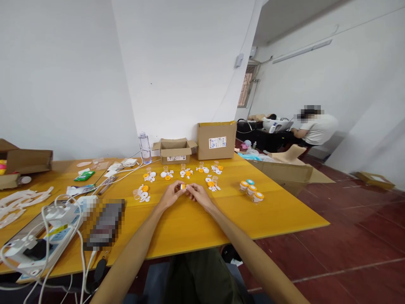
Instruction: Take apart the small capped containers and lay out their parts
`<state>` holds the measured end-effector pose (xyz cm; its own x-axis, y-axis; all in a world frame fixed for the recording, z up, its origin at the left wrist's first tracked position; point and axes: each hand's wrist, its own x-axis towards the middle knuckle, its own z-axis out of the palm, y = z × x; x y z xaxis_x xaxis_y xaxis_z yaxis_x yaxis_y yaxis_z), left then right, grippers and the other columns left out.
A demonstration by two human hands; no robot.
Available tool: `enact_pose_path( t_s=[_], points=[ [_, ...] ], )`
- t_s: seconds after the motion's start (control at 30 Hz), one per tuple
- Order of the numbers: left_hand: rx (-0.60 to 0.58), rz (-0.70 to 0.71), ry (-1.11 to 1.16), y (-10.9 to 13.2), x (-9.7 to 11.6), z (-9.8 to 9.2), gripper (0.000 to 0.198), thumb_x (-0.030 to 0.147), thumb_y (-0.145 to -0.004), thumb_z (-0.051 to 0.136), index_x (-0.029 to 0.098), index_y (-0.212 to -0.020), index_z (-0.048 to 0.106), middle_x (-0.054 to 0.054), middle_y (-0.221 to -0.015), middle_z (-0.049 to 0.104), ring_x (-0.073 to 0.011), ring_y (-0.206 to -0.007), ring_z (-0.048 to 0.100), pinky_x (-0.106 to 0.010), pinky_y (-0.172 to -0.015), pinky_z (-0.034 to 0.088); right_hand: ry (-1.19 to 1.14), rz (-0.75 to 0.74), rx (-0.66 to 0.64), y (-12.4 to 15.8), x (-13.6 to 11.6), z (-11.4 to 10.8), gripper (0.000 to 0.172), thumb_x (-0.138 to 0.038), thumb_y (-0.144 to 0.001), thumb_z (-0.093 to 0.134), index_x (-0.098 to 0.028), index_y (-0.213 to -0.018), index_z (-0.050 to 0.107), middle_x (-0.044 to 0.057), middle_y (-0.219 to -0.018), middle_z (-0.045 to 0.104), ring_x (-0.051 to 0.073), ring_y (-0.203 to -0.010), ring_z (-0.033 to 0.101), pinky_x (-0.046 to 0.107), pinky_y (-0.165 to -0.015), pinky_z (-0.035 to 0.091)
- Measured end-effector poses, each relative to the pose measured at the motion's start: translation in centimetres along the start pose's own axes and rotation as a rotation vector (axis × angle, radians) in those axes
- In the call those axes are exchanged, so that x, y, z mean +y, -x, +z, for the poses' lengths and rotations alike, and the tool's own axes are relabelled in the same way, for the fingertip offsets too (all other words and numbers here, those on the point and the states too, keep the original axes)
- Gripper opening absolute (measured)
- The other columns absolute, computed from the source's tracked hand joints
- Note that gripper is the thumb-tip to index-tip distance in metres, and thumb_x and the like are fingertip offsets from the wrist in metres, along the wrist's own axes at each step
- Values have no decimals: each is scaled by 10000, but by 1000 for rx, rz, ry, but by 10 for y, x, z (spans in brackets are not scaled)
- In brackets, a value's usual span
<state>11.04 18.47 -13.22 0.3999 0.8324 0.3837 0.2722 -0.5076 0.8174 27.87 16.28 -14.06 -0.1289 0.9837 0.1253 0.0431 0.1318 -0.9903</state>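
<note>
Above the middle of the yellow table, my left hand (171,195) is closed with its fingertips on a small orange-and-white plastic piece (182,186). My right hand (198,195) meets it from the other side, fingers bent and pressed at the same piece; part of it is hidden by the fingers. Around my hands lie several groups of small parts: white discs (144,196), orange rings (211,184) and clear plastic cups (136,194). Off to the right stand several small clear jars with orange lids (259,196), one of them with a teal lid (250,182).
An open cardboard box (175,152), a taped carton (216,141) and a clear bottle (144,147) stand along the wall. Cables, a power strip (61,236) and a phone (106,223) cover the left side. A person (318,128) sits at the back right.
</note>
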Motion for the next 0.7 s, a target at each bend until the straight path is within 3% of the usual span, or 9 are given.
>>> enact_pose_path(
  t_s=[0.13,0.37,0.53,0.7],
  points=[
    [-11,6,11,-1,0,0,315,460,-840,603,184,-978,665,-10,-803,664,-163,-736,576,-295,-732,475,-45,-81,-11,3,0,-1,433,-533,-643,754,-246,-914,576,-21,-865,651,99,-603,586,198,-478,435],
    [1,-12,35,-3,-3,-1,350,496,-832,587,179,-962,660,-21,-836,672,-176,-784,586,-303,-783,474,4,-19,-30,-3,6,-1,390,-587,-752,635,-206,-812,579,-22,-646,603,102,-522,552,207,-462,423],
    [-14,-28,45,-3,-3,-1,343,499,-844,572,181,-926,671,-16,-817,668,-178,-784,580,-294,-772,462,-52,-92,-21,3,4,-3,431,-502,-670,741,-256,-983,576,-9,-893,650,101,-593,596,205,-476,437],
    [-11,-23,57,-3,-2,-1,341,498,-839,578,176,-901,672,-12,-795,658,-170,-764,567,-286,-758,457,-2,-35,-24,1,1,0,398,-601,-747,610,-213,-824,565,-25,-645,588,107,-512,556,213,-452,414]
  ],
)
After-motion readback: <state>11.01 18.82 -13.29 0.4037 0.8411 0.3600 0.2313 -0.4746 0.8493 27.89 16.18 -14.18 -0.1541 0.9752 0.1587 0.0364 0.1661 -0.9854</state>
